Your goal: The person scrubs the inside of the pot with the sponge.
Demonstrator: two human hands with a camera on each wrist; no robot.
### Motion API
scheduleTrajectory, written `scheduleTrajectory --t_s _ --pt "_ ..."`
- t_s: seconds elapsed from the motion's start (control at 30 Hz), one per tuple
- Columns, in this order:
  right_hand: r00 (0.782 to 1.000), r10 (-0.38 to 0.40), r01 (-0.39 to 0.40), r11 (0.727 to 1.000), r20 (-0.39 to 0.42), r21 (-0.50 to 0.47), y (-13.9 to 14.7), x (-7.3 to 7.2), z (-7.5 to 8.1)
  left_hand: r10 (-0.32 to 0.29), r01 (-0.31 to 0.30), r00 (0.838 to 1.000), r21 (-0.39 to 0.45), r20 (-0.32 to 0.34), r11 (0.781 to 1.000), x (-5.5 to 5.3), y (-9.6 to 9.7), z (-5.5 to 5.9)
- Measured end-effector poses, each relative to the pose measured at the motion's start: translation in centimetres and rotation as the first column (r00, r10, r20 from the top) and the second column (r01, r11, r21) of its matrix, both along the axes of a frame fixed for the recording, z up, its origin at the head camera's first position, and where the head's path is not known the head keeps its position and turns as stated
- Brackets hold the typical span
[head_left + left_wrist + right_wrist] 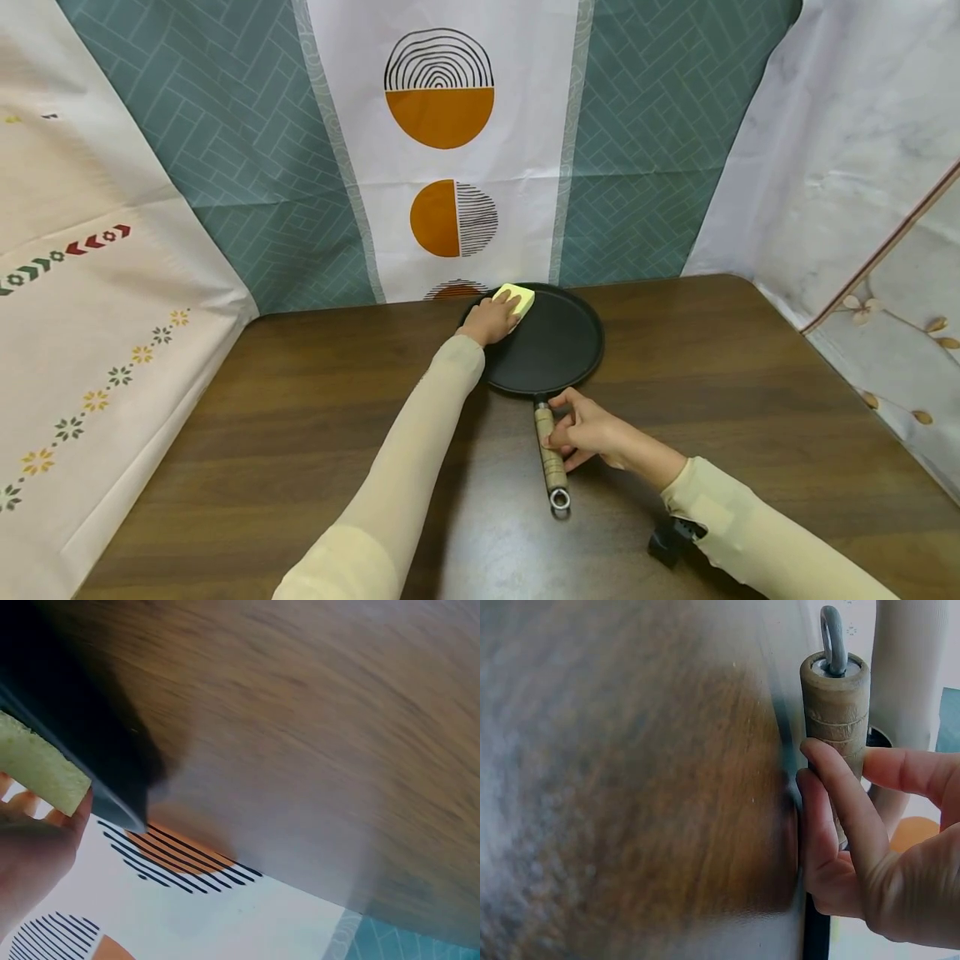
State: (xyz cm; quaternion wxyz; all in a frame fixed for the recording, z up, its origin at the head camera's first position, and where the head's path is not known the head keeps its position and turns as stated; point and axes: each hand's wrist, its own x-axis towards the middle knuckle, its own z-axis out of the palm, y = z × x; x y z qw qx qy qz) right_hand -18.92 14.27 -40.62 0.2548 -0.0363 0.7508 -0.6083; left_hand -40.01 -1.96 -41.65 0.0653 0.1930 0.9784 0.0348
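Observation:
A round black flat pan (555, 346) lies on the table, its wooden handle (553, 471) pointing toward me and ending in a metal ring (560, 500). At the pan's far left edge my left hand (489, 321) grips a pale yellow sponge (522, 297) against the cooking surface. In the left wrist view, fingers curl along the sponge (45, 769) beside the pan's dark rim (112, 799). My right hand (592, 431) holds the handle from the right. The right wrist view shows thumb and fingers on opposite sides of the handle (836, 697).
The brown wooden table (300, 417) reaches back to a patterned cloth (465, 167) hanging behind it. Light cloths hang at the left and right sides. A small black device (667, 542) sits under my right wrist.

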Motion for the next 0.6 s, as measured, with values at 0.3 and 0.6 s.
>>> scheduleTrajectory --t_s 0.3,0.6 --pt "1.0 0.005 -0.005 1.0 -0.001 -0.001 -0.1 0.0 0.2 -0.077 0.077 0.997 -0.01 -0.006 0.997 0.1 -2.1 0.1" --pt "1.0 -0.007 0.007 1.0 0.003 0.014 -0.1 0.1 0.2 -0.152 0.151 0.988 -0.031 -0.026 0.988 0.7 -3.7 0.5"
